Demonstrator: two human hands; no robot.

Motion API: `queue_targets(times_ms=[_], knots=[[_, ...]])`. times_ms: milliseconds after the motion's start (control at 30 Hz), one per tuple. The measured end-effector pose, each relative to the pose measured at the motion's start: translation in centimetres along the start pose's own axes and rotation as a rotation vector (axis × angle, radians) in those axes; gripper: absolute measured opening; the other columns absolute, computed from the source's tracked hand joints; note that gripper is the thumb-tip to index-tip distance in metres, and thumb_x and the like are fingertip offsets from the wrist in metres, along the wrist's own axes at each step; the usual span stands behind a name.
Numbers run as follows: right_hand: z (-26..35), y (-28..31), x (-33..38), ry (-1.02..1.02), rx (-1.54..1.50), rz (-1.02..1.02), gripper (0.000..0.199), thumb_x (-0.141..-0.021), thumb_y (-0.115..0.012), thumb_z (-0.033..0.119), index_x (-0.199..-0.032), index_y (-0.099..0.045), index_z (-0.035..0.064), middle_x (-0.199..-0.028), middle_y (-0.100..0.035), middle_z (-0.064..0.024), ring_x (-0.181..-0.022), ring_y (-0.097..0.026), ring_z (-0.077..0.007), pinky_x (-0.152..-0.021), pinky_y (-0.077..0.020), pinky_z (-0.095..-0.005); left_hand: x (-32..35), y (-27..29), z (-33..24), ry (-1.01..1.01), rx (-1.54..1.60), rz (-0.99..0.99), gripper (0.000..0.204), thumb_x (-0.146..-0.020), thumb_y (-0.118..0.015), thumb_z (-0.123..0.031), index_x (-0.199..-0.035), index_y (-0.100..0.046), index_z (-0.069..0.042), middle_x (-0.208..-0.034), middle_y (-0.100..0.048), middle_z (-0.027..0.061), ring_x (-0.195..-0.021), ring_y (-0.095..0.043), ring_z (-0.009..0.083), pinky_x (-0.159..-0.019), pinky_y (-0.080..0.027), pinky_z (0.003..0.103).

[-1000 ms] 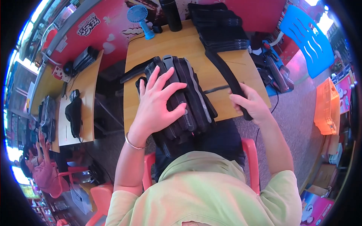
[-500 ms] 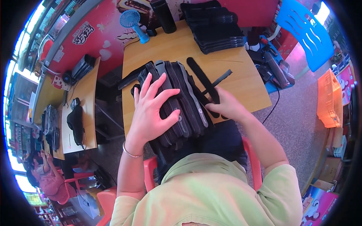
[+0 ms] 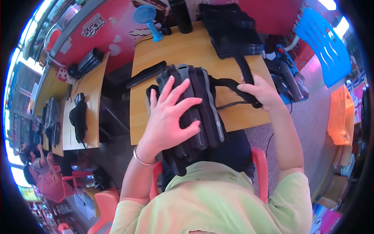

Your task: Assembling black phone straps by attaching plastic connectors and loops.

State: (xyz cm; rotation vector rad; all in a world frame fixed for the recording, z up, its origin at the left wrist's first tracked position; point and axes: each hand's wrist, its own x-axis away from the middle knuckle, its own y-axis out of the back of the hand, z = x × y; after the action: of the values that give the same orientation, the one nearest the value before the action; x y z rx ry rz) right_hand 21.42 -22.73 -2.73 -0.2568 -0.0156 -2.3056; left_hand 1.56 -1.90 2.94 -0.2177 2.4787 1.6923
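A bundle of black and grey fabric pieces (image 3: 212, 117), stacked side by side, stands at the table's near edge and over my lap. My left hand (image 3: 171, 119) lies across its top with fingers spread, pressing on it without gripping. To the right of the bundle, my right hand (image 3: 265, 93) is closed round black straps (image 3: 244, 68). One strap end sticks up and away from the fist, while another stretches from the bundle to it. A thinner dark strip (image 3: 233, 104) runs below them. The straps' ends inside my palm are hidden.
On the wooden table (image 3: 183, 48), a stack of black pieces (image 3: 233, 33), a dark bottle (image 3: 180, 15) and a small blue fan (image 3: 150, 21) stand at the back. A blue chair (image 3: 323, 46) holds tools at the right, near an orange crate (image 3: 340, 117). Another person (image 3: 50, 183) sits far left.
My right hand has moved right and up, drawing the straps away from the bundle. My left hand stays spread on the bundle. The whole view has shifted slightly.
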Motion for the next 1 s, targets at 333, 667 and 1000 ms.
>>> queue_targets(times_ms=[333,667,1000], knots=[[7.9,0.3,-4.0,0.089,0.01,0.027,0.024,-0.08,-0.064,0.015,-0.099,-0.051,0.0087,-0.095,-0.062,-0.014,-0.079,-0.06,-0.0128,-0.063,-0.0502,-0.0236,0.7,0.0,1.0,0.001,0.045,-0.039,0.043,-0.068,-0.068,-0.027,-0.11,-0.065,-0.018,-0.143,-0.039,0.0114,-0.139,-0.02,0.0375,-0.106,-0.009,0.068],[10.9,-7.8,-16.9,0.56,0.875,0.186,0.036,-0.076,-0.06,0.008,-0.11,-0.051,-0.0014,-0.095,-0.059,-0.0109,-0.085,-0.057,-0.0153,-0.075,-0.0472,-0.03,1.1,0.0,1.6,-0.025,0.062,-0.085,0.042,-0.07,-0.066,-0.03,-0.109,-0.064,-0.015,-0.143,-0.038,0.0125,-0.139,-0.021,0.0381,-0.103,-0.013,0.071],[5.3,-16.0,-30.4,0.705,1.225,0.261,0.049,-0.074,-0.069,0.017,-0.117,-0.05,0.0089,-0.108,-0.063,-0.0154,-0.103,-0.06,-0.0341,-0.086,-0.0469,-0.0427,1.0,0.1,1.4,-0.024,0.073,-0.074,0.039,-0.071,-0.066,-0.032,-0.107,-0.063,-0.016,-0.144,-0.036,0.0135,-0.139,-0.02,0.0387,-0.101,-0.012,0.073]])
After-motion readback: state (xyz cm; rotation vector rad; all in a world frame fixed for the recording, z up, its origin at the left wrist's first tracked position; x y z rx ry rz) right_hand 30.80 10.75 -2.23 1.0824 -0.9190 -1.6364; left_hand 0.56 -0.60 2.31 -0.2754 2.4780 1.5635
